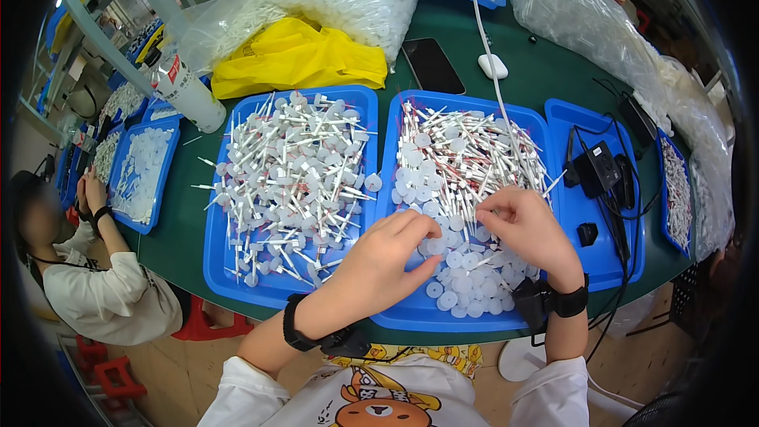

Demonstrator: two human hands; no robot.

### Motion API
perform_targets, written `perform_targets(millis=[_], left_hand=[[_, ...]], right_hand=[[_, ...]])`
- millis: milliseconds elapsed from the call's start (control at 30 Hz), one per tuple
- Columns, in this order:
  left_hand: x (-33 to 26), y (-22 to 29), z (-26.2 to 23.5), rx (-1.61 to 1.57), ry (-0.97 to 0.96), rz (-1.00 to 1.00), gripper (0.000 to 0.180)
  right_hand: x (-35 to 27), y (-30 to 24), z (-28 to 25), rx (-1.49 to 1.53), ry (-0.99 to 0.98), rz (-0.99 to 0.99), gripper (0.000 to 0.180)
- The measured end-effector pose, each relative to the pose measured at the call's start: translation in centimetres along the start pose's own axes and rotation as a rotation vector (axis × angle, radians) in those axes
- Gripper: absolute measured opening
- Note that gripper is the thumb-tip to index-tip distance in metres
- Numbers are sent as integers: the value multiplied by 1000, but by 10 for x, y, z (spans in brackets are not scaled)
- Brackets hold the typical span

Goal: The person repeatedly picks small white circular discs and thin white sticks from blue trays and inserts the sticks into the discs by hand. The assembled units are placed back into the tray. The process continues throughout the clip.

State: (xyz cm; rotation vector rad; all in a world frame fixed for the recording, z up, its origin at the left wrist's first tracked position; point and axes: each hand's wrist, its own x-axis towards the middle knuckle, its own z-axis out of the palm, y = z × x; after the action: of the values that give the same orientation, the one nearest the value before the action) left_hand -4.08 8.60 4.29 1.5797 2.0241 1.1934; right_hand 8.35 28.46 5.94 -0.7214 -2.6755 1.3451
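In the head view, we see the left hand (387,259) with thumb and fingers slightly parted and the right (523,225) nearly pinched, holding we cannot tell what, above translucent discs (466,281) and white sticks (458,142) inside the blue tray (427,320).

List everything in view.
table: one, green, centre
trays: six+, blue, on table
disc-ended parts: many, white, front left tray
wired parts: many, white/red, middle tray
discs: many, translucent, middle tray
plastic bags: several, clear, far side, right
opaque bag: one, yellow, back left
bottle: one, white, back left
phone: one, black, behind middle tray
earbud case: one, white, beside phone
electronics: several, black, right tray
stools: several, red, lower left
other people: three+, white or dark clothing, left, background
hands: two, bare, over middle tray
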Motion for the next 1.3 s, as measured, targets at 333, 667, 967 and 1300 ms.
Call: perform_targets(millis=[333, 667, 967, 1300], left_hand=[[2, 5, -1, -231, 145, -108, 32], [2, 8, -9, -915, 245, -328, 31], [2, 7, -13, -1000, 250, -291, 31], [1, 6, -14, -1024, 239, -248, 32]], right_hand=[[1, -11, 0, 258, 274, 52, 21], [-15, -35, -4, 608, 197, -199, 7], [-15, -30, -5, 461, 110, -278, 11], [-14, -29, -5, 506, 101, -154, 12]])
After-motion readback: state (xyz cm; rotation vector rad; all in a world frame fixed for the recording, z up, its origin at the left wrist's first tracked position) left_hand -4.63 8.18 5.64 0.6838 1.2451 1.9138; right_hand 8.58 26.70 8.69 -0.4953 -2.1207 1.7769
